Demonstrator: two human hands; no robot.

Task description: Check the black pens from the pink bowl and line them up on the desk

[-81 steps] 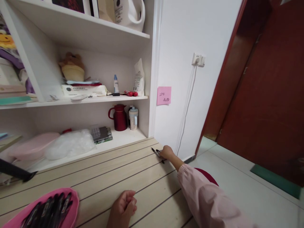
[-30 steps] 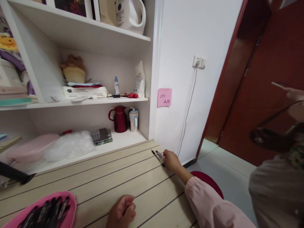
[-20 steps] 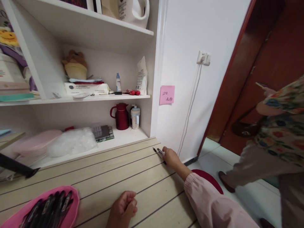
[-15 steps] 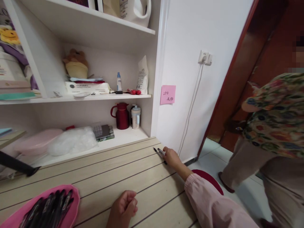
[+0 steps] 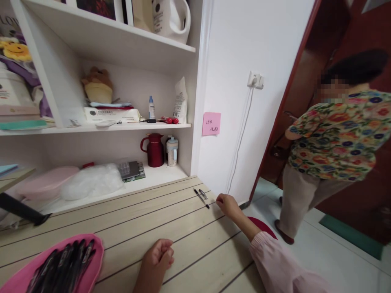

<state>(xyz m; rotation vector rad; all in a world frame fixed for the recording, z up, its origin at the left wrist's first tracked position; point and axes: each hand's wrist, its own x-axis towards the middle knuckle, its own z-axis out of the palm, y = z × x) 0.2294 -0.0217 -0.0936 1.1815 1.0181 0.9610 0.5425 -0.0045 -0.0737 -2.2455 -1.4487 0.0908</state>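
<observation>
My right hand point(image 5: 227, 203) reaches out in a pink sleeve to the far right edge of the slatted wooden tabletop point(image 5: 128, 228). Its fingers are curled and hold nothing that I can see. Just left of it lie a black pen point(image 5: 201, 198) and a short pen cap point(image 5: 203, 194) on the wood, apart from the hand. My left hand point(image 5: 157, 260) rests on the table near the front, fingers loosely curled in on themselves with nothing in them. At the front left sits a pink tray point(image 5: 21, 277) with several black pens point(image 5: 61, 266) in it.
White shelves point(image 5: 100, 128) behind the table carry a red jug point(image 5: 153, 150), a small bottle, a plastic bag and boxes. A pink sticky note point(image 5: 211, 123) hangs on the wall. Another person in a flowered top point(image 5: 332, 138) stands by the red door at the right.
My right hand has let go of the pen and drawn back to the right; pen and cap now lie free. The other person has walked in from the right to the doorway.
</observation>
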